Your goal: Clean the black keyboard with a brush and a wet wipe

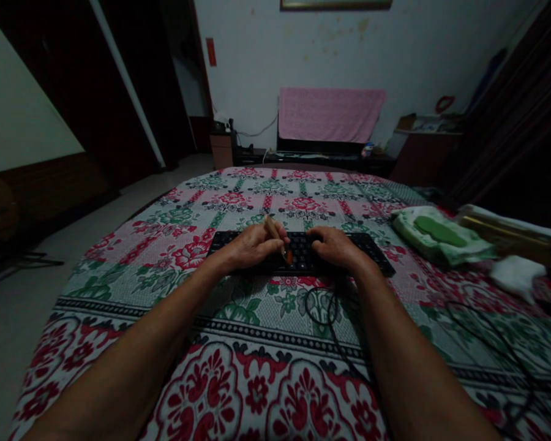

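Observation:
A black keyboard (298,260) lies flat across the patterned tablecloth in front of me. My left hand (257,242) is over its left-middle part, closed round a small brush (273,230) with a wooden handle. The handle's top points up and away, and the brush's orange-brown lower end is down at the keys. My right hand (333,245) rests on the keyboard's right part, with fingers curled at its far edge and the thumb bent in over the keys. Both hands cover some of the keys.
Black cable (333,312) loops on the tablecloth (239,306) near my right forearm. To the right lie a green-and-white packet (434,233) and crumpled white tissue (518,274). Beyond the table, a pink cloth (330,113) hangs over a dark screen on a low stand.

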`<state>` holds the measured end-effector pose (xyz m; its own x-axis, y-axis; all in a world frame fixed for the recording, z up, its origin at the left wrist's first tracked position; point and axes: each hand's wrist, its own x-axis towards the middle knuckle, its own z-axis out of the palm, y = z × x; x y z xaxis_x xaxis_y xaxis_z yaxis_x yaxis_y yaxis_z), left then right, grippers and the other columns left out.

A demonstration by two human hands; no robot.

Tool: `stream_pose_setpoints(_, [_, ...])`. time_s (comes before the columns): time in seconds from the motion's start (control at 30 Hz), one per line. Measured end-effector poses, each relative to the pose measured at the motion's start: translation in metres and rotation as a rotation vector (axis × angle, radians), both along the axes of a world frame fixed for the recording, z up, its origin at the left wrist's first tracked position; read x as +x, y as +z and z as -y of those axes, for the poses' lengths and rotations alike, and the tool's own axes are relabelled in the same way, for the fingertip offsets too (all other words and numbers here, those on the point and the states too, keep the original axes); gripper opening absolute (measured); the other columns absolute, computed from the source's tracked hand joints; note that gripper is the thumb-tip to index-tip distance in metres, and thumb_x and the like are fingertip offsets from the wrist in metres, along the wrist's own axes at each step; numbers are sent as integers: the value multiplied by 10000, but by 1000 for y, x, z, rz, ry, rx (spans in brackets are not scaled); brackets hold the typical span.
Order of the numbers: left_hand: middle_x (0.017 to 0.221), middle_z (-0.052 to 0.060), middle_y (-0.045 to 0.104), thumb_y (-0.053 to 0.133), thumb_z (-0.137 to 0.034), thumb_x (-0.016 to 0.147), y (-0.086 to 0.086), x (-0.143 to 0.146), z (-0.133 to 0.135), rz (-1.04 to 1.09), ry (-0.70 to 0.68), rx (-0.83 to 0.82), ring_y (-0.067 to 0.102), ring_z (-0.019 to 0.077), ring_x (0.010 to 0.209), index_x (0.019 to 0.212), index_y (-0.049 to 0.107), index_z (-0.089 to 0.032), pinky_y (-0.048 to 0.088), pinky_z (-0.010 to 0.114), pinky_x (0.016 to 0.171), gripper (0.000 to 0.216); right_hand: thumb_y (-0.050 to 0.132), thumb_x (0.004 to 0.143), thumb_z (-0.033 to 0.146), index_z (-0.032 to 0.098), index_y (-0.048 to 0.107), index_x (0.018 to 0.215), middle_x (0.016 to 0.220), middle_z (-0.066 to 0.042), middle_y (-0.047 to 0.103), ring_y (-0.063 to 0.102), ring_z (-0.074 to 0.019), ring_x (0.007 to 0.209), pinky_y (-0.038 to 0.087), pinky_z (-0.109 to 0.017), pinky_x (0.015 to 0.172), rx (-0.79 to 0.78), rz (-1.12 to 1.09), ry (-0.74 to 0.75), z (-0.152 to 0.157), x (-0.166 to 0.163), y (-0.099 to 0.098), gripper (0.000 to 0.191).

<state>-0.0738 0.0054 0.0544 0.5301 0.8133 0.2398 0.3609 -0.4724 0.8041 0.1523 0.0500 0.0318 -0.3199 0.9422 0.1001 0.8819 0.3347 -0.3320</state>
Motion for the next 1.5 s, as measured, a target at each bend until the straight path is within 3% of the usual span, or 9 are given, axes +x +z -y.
stream_pose_setpoints(0.13, [974,70,630,533,-253,807,2,-2,-1,54,-45,-103,612,174,888,938,558,-145,489,327,813,171,471,785,140,148,619,1169,1197,-93,638,574,-201,1105,402,-276,963,-16,5,-14,1,0,1,411])
stream_pose_setpoints(0.23, [944,65,645,545,-278,806,-3,-1,-4,161,-2,-166,622,159,824,988,505,-151,497,320,775,226,470,785,131,165,625,1157,1193,-89,641,574,-205,1103,407,-285,959,-24,2,-9,2,0,2,404])
stream_pose_setpoints(0.43, [1017,55,630,507,-252,830,-14,10,-3,95,50,1,597,169,940,970,548,-171,466,337,871,166,469,777,129,173,635,1142,1182,-82,646,579,-209,1096,414,-280,946,-27,-4,3,1,0,1,404])
stream_pose_setpoints(0.63, [984,64,641,513,-243,821,-5,8,-1,86,-1,-92,610,172,896,963,540,-160,485,334,817,166,471,775,126,146,627,1161,1194,-103,638,571,-216,1109,411,-289,956,-25,-8,-5,1,-1,1,417])
stream_pose_setpoints(0.83, [1040,61,628,496,-217,830,-9,11,1,48,16,20,592,174,977,978,557,-169,458,340,890,168,465,781,112,159,631,1147,1189,-89,642,576,-206,1098,415,-292,953,-33,-9,-12,2,-1,3,405])
stream_pose_setpoints(1.0, [1013,66,640,500,-212,821,-4,7,1,96,-61,-99,610,174,937,969,550,-156,472,341,862,166,478,777,118,162,635,1154,1199,-95,638,574,-217,1114,413,-296,962,-40,-6,-16,4,-3,6,411])
stream_pose_setpoints(1.17, [1035,65,628,523,-212,811,-4,9,3,95,-52,-69,600,174,974,938,573,-156,462,331,887,148,490,783,135,185,635,1160,1201,-84,640,577,-220,1108,424,-294,944,-47,6,-43,4,-3,6,407])
stream_pose_setpoints(1.3, [976,62,650,549,-201,783,-3,10,5,142,-97,-214,621,157,873,957,541,-155,485,322,814,180,481,789,147,177,621,1177,1208,-90,634,574,-218,1111,414,-299,956,-42,-2,-28,3,-2,4,414])
stream_pose_setpoints(1.5, [822,28,657,574,-215,750,-8,2,-3,330,113,-217,611,122,701,932,499,-151,485,289,699,207,458,790,162,170,620,1170,1189,-88,640,574,-218,1100,409,-300,952,2,3,-63,4,-7,3,413])
